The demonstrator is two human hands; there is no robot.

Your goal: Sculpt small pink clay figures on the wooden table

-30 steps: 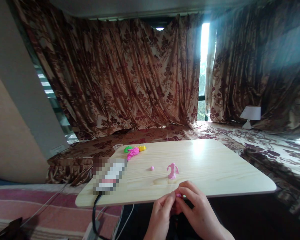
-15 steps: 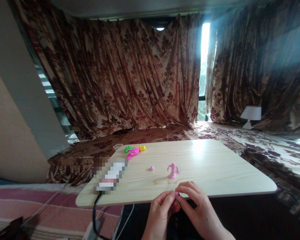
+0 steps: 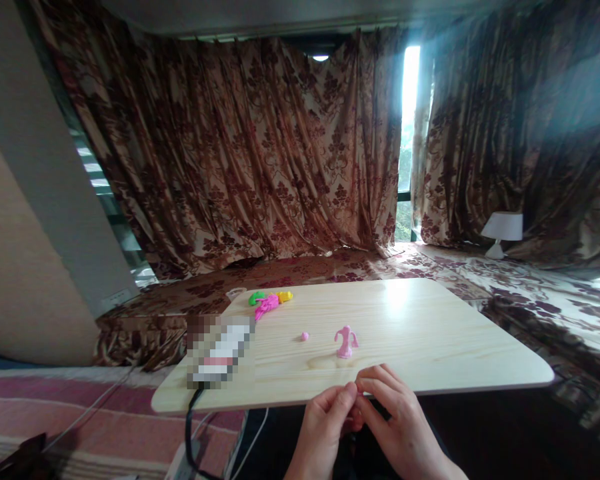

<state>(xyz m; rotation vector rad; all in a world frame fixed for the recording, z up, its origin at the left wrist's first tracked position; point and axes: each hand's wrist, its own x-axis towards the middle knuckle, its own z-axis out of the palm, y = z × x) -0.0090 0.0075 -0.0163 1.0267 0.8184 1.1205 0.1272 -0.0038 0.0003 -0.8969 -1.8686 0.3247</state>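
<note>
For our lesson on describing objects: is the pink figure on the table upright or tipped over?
Upright: the pink figure stands base-down on the table, its small rounded top pointing up.

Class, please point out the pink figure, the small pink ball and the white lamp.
Pink figure (image 3: 346,343), head view: middle of its body.
Small pink ball (image 3: 305,337), head view: middle of its round surface.
White lamp (image 3: 502,229), head view: its shade.
</note>
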